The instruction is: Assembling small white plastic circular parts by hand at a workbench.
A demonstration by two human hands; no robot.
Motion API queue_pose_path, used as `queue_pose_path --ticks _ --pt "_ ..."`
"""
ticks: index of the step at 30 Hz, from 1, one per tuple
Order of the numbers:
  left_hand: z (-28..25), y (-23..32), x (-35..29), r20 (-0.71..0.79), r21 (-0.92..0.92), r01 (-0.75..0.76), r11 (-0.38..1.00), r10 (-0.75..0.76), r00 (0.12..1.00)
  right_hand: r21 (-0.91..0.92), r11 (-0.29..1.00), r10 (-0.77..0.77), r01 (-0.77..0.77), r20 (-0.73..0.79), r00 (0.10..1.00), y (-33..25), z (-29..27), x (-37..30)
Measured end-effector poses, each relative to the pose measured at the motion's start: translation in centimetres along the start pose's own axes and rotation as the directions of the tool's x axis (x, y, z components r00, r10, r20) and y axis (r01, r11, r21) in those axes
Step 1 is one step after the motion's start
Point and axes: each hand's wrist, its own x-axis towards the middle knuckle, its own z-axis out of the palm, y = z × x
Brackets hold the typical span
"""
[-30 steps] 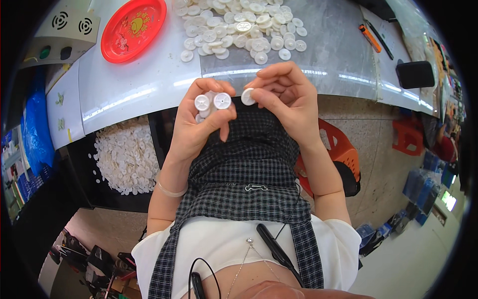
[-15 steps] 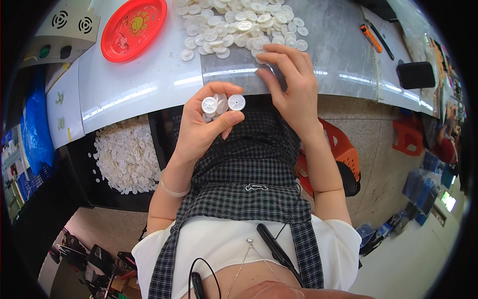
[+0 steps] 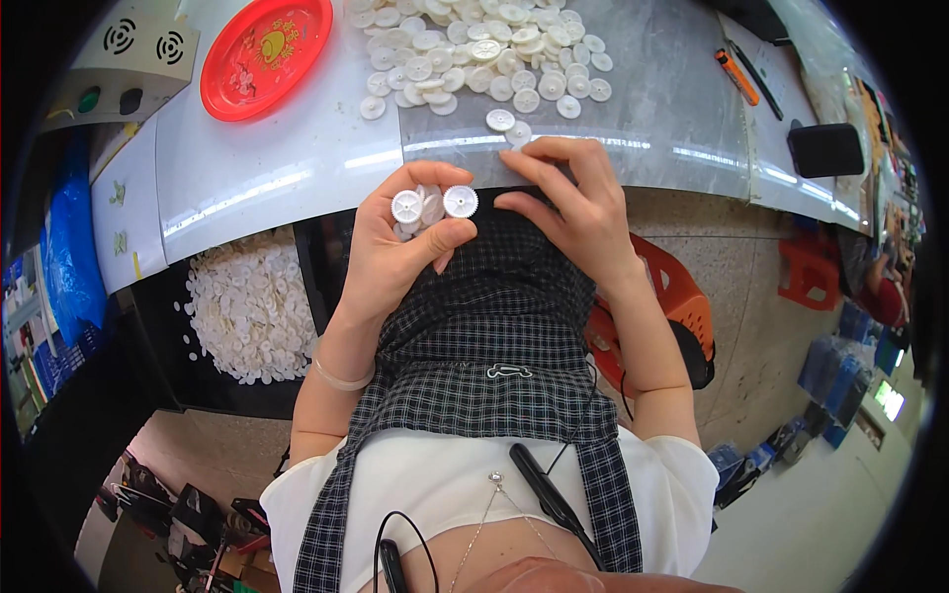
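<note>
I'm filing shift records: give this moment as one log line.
left hand: holding white gears; right hand: open, near two loose discs; disc pile: on table, beyond hands

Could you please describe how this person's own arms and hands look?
Both the left grip and right grip are ungloved human hands. The white short sleeves leave the left forearm and right forearm bare; a slim, pale bangle circles the left one.

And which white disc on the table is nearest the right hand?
The lower-right white disc of the close pair between the pile and the right hand; its upper-left neighbour and the pile sit farther from the fingers.
</note>
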Motion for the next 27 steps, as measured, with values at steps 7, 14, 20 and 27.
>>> queue_pose_path --ticks 7,14,20,27 --pt "0.3 0.5 0.6 0.105 -0.399 0.085 0.913 -0.047 0.993 0.100 0.995 -0.028 0.031 -0.034 0.999 0.5 0.2 -0.8" --pt "1.8 0.0 1.0 -0.043 0.052 -0.080 0.995 0.082 0.996 0.668 0.618 0.487 -0.416 0.090 0.869 -2.1 -0.1 0.6" --pt "1.7 0.0 0.8 -0.067 0.206 -0.038 0.978 0.053 0.996 0.685 0.525 0.525 -0.505 0.206 0.826 -3.1 -0.4 1.0" --pt "1.2 0.2 0.5 -0.060 0.004 -0.007 1.000 0.007 0.998 0.032 0.999 -0.023 0.023 0.025 0.999 -0.5 -0.3 0.5"
